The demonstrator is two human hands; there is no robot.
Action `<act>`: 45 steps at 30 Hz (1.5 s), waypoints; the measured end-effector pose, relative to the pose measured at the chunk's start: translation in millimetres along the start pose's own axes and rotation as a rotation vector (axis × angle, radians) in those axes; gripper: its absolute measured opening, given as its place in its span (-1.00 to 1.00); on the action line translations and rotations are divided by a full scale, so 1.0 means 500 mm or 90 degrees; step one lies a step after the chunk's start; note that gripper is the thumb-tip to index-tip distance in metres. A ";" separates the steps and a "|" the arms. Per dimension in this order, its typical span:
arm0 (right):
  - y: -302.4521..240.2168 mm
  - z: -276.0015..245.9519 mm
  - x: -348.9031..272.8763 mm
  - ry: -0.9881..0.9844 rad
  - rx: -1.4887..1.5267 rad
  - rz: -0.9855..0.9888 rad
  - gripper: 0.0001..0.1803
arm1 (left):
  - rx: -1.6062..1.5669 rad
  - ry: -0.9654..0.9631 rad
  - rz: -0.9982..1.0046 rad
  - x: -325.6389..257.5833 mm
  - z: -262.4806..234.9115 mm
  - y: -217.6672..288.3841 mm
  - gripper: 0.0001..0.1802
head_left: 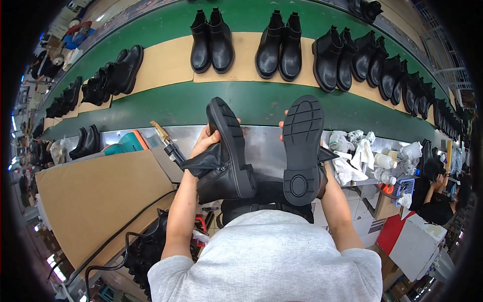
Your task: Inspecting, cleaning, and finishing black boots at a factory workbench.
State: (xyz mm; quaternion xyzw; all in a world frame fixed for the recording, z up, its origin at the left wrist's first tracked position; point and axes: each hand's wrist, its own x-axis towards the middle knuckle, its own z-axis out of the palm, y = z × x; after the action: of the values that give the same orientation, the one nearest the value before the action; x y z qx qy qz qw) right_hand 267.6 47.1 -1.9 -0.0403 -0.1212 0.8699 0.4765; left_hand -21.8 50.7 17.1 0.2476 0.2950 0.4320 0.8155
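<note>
Zip-sided black leather ankle boot (212,187) and ridge-soled black ankle boot (303,136) held up, one per hand

With twelve o'clock straight ahead of the wearer, the bare left hand (205,141) is at eleven, closed around the forefoot of the zip-sided boot. Its thumb lies at the boot's nine o'clock side, and fingertips show past the sole on the opposite side. The toe points to twelve and the heel lies toward five, well below the grip; the soft shaft folds out toward eight, by the wrist.

The bare right hand (282,132) is between twelve and one, mostly hidden behind the ridge-soled boot. Its fingertips show past the sole's ten o'clock edge near the forefoot, gripping from behind. This boot points its toe to twelve and its heel to six, sole turned to the camera. The two boots are apart, in front of the grey metal bench edge (264,146).

At twelve, beyond both boots, a green work surface (261,103) carries tan cardboard sheets (161,65) with upright black boots (268,53) on them. Crumpled white cloths (347,172) and clear plastic bottles (385,161) lie between one and two. A large brown cardboard panel (100,196) is between nine and ten.
</note>
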 end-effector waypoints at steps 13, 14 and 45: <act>0.062 -0.038 -0.085 0.144 -0.075 0.214 -0.24 | 0.787 0.079 0.220 0.111 0.243 -0.063 -0.34; 0.066 -0.081 -0.113 0.181 -0.120 0.187 -0.20 | 0.847 0.046 0.274 0.096 0.262 -0.077 -0.35; 0.003 -0.106 -0.057 0.492 -1.019 0.294 -0.38 | 0.894 0.613 0.207 -0.015 -0.099 0.123 -0.79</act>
State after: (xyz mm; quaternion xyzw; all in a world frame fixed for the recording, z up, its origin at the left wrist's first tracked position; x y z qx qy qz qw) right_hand 291.6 31.4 -54.7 -0.6692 -0.5087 0.5262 0.1284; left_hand -94.2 82.7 24.7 0.5232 0.7674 0.3189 0.1887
